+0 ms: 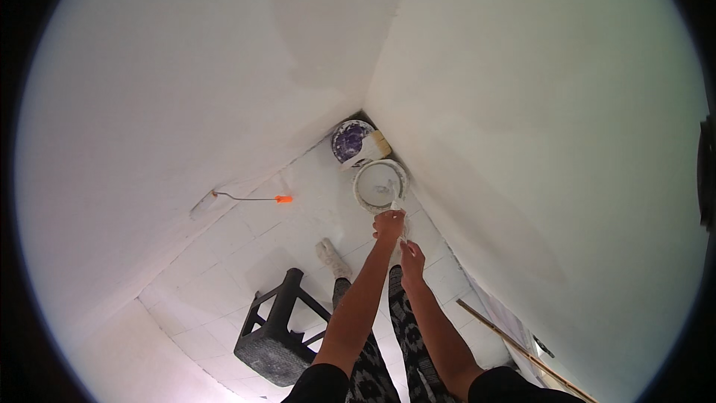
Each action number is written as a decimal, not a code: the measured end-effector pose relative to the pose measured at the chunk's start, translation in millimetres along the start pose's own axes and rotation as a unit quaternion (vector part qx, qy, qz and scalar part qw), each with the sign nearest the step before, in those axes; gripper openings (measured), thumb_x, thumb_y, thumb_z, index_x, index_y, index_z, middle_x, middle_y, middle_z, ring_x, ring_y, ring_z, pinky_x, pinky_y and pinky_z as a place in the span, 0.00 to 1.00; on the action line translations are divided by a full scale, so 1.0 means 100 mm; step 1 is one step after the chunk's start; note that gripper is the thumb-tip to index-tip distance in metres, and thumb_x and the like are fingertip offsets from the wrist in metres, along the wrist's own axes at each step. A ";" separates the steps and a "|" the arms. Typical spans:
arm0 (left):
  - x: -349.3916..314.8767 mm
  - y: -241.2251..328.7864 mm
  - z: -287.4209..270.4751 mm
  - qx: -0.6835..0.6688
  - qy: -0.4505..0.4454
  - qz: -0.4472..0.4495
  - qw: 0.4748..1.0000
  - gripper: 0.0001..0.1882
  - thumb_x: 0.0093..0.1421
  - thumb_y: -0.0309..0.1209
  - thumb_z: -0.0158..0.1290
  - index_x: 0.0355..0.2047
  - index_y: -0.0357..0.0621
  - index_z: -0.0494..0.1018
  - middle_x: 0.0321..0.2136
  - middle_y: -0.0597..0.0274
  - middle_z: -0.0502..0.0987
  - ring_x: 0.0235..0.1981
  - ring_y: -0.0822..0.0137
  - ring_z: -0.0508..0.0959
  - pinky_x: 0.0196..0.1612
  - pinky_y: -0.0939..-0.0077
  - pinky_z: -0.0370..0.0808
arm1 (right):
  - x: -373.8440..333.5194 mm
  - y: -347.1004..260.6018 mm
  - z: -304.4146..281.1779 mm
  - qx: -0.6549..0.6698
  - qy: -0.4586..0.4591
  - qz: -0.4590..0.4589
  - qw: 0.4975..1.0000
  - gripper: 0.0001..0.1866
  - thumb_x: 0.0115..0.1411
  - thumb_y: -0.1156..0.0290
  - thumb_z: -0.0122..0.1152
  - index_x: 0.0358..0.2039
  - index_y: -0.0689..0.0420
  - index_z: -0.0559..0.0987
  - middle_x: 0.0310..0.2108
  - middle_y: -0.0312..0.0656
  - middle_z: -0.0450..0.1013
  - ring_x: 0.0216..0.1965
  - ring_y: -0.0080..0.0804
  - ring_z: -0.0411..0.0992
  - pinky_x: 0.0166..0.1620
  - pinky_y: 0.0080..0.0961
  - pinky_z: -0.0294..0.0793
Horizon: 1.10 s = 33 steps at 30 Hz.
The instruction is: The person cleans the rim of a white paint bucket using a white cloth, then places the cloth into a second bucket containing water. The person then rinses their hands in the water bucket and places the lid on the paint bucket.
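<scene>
My left hand point(388, 225) is closed around a small white piece point(398, 204) at the near rim of a round bucket point(359, 194). Whether this piece is a tool or a cloth is too small to tell. Whitish liquid point(378, 183) fills the bucket, with a paler streak in it. Closer to my body, my right hand point(412, 260) has its fingers drawn together just below the left one. A thin pale strip seems to run between the two hands, but what the right fingers grip is hidden.
Behind the bucket, a purple-stained round container point(347, 142) carries a wide brush point(377, 145) in the wall corner. A paint roller with an orange handle point(284, 199) lies left by the wall. A black stool point(276, 351) stands lower left; a long stick point(514, 345) lies right.
</scene>
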<state>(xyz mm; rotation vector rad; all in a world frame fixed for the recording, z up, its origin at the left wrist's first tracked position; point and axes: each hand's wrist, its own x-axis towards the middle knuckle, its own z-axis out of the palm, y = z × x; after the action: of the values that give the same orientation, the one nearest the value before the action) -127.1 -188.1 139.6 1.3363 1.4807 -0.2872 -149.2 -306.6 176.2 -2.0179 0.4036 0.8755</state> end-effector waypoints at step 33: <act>-0.22 -0.30 -0.18 -0.100 0.058 0.051 0.992 0.09 0.53 0.27 0.52 0.30 0.40 0.80 0.30 0.47 0.80 0.35 0.52 0.81 0.42 0.63 0.75 | 0.54 -0.06 -0.03 0.195 -0.168 0.246 0.934 0.39 0.59 0.44 0.55 0.63 0.53 0.57 0.54 0.47 0.63 0.53 0.38 0.65 0.51 0.39 0.66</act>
<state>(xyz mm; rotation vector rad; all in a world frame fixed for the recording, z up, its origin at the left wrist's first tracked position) -165.9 -197.0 151.0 1.2798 1.4887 0.0053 -106.7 -303.0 142.4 -1.3831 0.8362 1.3042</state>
